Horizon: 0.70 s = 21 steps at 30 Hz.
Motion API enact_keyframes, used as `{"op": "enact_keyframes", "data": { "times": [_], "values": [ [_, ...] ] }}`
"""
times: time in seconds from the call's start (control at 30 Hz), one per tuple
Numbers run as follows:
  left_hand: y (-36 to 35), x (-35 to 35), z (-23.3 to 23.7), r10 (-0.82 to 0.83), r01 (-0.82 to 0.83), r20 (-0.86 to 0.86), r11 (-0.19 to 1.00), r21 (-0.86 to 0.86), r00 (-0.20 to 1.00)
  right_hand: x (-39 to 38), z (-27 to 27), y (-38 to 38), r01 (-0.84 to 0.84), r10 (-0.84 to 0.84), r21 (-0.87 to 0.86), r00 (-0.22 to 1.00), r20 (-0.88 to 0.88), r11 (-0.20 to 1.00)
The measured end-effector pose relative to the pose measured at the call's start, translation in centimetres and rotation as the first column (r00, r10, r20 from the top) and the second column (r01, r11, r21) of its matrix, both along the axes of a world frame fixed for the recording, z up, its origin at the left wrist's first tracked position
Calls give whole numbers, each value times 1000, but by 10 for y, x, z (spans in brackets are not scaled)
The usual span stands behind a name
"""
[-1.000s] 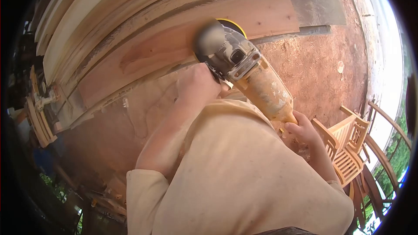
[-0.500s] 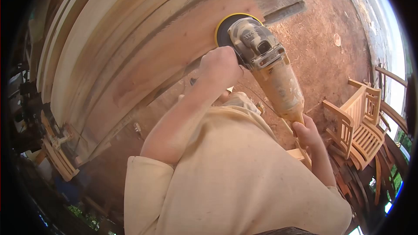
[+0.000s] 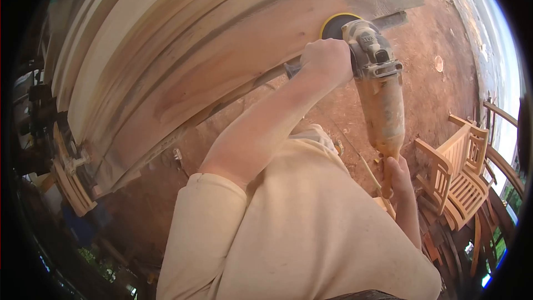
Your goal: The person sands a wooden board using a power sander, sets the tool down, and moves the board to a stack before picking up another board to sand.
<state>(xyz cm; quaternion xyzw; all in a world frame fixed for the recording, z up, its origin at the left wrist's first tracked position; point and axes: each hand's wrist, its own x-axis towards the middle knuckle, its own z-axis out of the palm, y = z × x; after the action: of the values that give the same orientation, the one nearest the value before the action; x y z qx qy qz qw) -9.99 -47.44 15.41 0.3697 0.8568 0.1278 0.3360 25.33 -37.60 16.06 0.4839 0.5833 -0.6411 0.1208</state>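
Observation:
A dusty power sander (image 3: 380,100) with a round, yellow-edged disc (image 3: 335,25) lies over the right end of a reddish-brown board (image 3: 244,55). My left hand (image 3: 328,58) is closed round the side handle beside the sander's head, and the handle's end pokes out to its left. Further down, my right hand (image 3: 400,176) grips the rear end of the sander's body. A cord runs near that rear end. How firmly the disc meets the board cannot be made out.
Pale planks (image 3: 116,39) lie side by side at the upper left. A slatted wooden chair (image 3: 461,172) stands at the right, above dark wood pieces. Shavings cover the brown ground (image 3: 438,39). A wooden clamp-like frame (image 3: 72,172) is at the far left.
Both hands and the sander have moved to the right in the view, the disc now nearer the board's right end. The sander's body stands more upright in the picture.

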Motion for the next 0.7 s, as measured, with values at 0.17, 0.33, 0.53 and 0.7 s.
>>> {"op": "enact_keyframes", "data": {
  "times": [0.17,0.33,0.53,0.7],
  "values": [
    [-79,12,-8,89,-89,24,995,-34,996,9,-6,-39,-107,107,-43,994,-1,993],
    [-164,21,-16,207,-206,40,978,-25,978,1,-8,-82,-212,215,-54,975,54,976],
    [-301,20,-10,398,-393,200,917,-70,895,-41,-1,-164,-416,422,-82,903,83,906],
    [-310,48,-24,566,-567,95,824,-15,819,-55,12,-143,-502,515,-117,844,148,857]
  ]
}}
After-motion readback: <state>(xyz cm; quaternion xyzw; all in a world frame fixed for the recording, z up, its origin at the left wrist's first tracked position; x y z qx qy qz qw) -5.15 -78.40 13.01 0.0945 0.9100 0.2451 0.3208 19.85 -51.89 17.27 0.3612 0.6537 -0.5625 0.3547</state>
